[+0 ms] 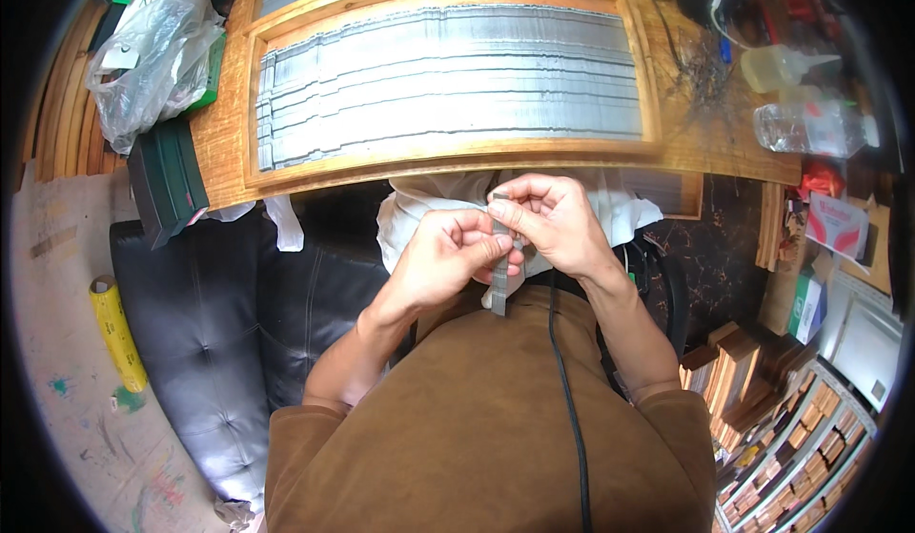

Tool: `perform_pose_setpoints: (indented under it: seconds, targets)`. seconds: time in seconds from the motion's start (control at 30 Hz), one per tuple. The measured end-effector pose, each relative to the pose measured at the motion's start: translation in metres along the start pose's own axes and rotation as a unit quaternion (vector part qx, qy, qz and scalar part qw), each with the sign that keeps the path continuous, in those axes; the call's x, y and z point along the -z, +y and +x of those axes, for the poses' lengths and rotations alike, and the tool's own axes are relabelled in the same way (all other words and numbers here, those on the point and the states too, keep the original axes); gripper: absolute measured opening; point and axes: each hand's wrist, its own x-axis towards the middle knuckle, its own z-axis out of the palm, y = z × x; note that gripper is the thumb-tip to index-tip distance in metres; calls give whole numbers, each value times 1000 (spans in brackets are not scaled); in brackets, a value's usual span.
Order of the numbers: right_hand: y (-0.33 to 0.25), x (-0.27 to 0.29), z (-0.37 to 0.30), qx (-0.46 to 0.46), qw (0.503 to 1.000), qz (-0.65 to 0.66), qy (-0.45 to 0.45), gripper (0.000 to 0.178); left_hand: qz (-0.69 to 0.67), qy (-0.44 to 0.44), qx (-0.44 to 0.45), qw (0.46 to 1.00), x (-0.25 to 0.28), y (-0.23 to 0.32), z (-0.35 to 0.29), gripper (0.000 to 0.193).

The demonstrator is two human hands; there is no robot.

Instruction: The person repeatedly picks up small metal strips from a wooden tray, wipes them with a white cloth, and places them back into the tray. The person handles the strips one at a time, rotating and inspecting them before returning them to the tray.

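Two hands (pixel 496 242), one metal strip (pixel 499 280), two clear bottles (pixel 810 125), one wooden tray (pixel 448 152).

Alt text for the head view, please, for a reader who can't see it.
Both hands, left hand and right hand, pinch a thin grey metal strip upright above the lap. Ahead, a wooden tray holds rows of similar grey strips.

The wooden tray (pixel 448 156) edge blocks the way just ahead of the hands (pixel 496 242); bottles (pixel 810 123) crowd the right; open room lies below left.
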Motion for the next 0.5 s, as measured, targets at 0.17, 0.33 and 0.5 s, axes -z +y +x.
perform_pose_setpoints:
  seconds: [0.17,0.33,0.5]
  targets:
    - [4,-14,6,-16,995,82,46,26,-34,23,-18,999,17,7,16,20]
    - [5,-13,11,-21,994,84,62,23,-13,8,-5,1000,18,17,17,19]
    - [-4,-15,4,-17,996,77,30,22,-21,3,-12,1000,18,15,7,17]
